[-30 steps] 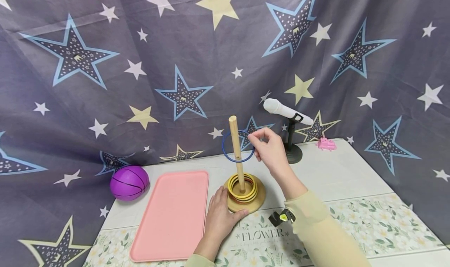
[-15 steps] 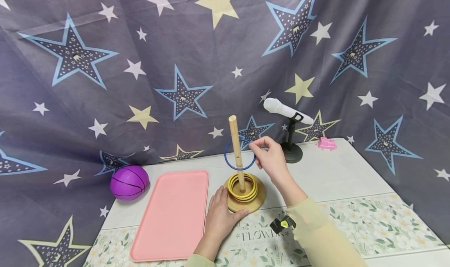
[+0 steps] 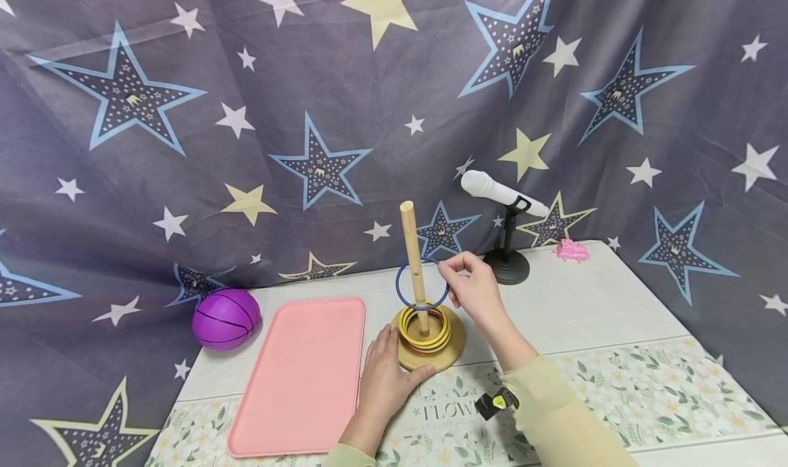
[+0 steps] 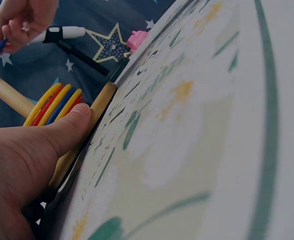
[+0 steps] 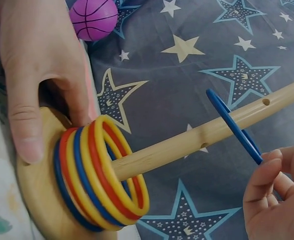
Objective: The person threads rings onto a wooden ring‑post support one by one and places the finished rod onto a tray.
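Nearest the wearer, the left hand (image 3: 384, 378) lies flat on the floral table mat (image 3: 646, 392), its fingers nearly straight, with the thumb pressed against the rim of the round wooden base (image 3: 452, 344) and the fingers resting along the base's left side beside the pink tray (image 3: 301, 371). On that base a stack of rings (image 3: 423, 330) (yellow on top, red and blue showing beneath in the right wrist view) sits around the foot of the upright wooden peg (image 3: 412, 262). A little farther back, the right hand (image 3: 474, 289) pinches a thin blue ring (image 3: 422, 284) between thumb and forefinger at the ring's right edge, the other fingers curled loosely. The blue ring is threaded on the peg, tilted, about halfway down it and just above the stack, not touching it. To the left, near the backdrop, a purple ball (image 3: 226, 318) rests on the table. At the back stand a white microphone (image 3: 501, 193) on its black stand and a small pink toy (image 3: 572, 251), before the star-patterned cloth (image 3: 185, 111).
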`<act>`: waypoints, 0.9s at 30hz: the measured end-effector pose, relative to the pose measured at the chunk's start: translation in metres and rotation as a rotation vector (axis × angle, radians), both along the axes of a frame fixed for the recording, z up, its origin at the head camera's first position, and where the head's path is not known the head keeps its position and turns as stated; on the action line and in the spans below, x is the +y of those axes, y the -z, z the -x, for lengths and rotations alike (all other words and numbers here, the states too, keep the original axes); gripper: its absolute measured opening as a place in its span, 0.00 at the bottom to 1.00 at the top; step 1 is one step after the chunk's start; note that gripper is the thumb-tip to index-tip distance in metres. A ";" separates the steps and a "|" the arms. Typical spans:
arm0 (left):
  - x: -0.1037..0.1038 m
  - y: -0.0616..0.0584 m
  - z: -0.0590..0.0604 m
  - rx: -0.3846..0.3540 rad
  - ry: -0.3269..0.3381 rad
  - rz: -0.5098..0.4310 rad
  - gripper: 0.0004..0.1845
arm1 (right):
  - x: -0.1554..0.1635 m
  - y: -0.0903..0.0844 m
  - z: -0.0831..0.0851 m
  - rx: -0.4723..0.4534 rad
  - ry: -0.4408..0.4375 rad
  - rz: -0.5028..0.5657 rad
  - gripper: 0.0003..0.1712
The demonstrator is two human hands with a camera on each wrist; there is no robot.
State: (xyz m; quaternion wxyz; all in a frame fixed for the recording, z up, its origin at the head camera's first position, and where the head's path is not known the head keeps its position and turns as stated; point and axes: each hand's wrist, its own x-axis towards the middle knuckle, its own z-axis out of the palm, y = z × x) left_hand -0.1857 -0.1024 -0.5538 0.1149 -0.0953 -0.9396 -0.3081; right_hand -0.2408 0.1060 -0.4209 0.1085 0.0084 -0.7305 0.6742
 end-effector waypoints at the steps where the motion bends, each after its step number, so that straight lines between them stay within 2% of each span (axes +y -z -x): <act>1: 0.000 0.000 0.000 0.002 0.000 0.000 0.62 | 0.000 0.002 0.000 0.000 -0.001 0.003 0.08; 17: 0.001 -0.005 -0.002 -0.026 -0.011 0.001 0.61 | -0.003 0.027 -0.003 -0.060 -0.036 0.019 0.07; 27: 0.001 -0.002 -0.001 -0.028 -0.013 0.007 0.62 | -0.006 0.044 -0.005 -0.085 -0.060 -0.012 0.05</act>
